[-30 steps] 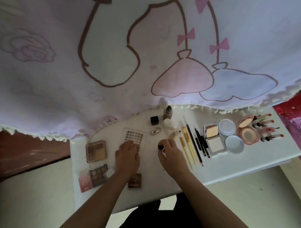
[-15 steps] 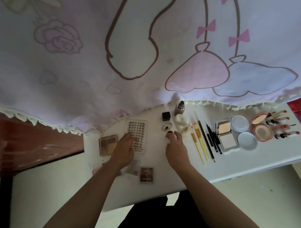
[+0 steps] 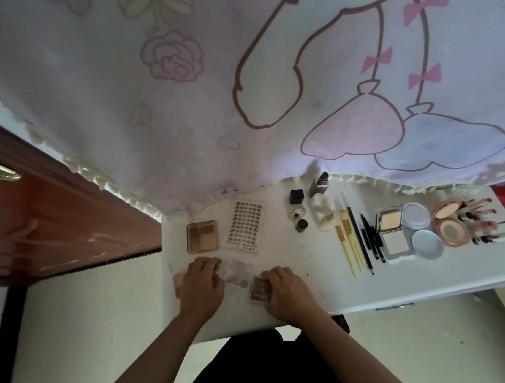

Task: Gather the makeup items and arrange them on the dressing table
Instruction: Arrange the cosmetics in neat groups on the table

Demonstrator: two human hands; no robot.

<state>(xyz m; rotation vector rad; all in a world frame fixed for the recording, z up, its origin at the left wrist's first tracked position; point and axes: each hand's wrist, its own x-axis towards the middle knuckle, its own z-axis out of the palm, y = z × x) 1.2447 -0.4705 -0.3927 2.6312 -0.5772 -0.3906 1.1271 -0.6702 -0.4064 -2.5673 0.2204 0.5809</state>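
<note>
On the white dressing table [image 3: 314,262], my left hand [image 3: 202,284] rests over a pink palette [image 3: 179,283] at the near left edge, fingers curled on it and on a clear-lidded palette [image 3: 240,272]. My right hand [image 3: 288,290] touches a small dark brown palette [image 3: 260,289], fingertips on its right side. Farther back lie a tan eyeshadow palette [image 3: 202,237] and a lash card [image 3: 246,224]. A small dark pot [image 3: 301,225] stands free beside a silver oval item [image 3: 297,213].
A black cube [image 3: 296,197], a bottle [image 3: 319,184], a cream bottle [image 3: 325,215], brushes and pencils [image 3: 355,240], open compacts [image 3: 393,230], round lids [image 3: 427,243], a rose-gold compact [image 3: 450,227] and lipsticks [image 3: 485,222] line the right side. A printed cloth [image 3: 249,91] hangs behind. A brown wooden panel [image 3: 58,219] is left.
Both hands pulled back from the far items toward the near edge. The right hand let go of the small dark pot, which now stands by the silver item, and reached the brown palette.
</note>
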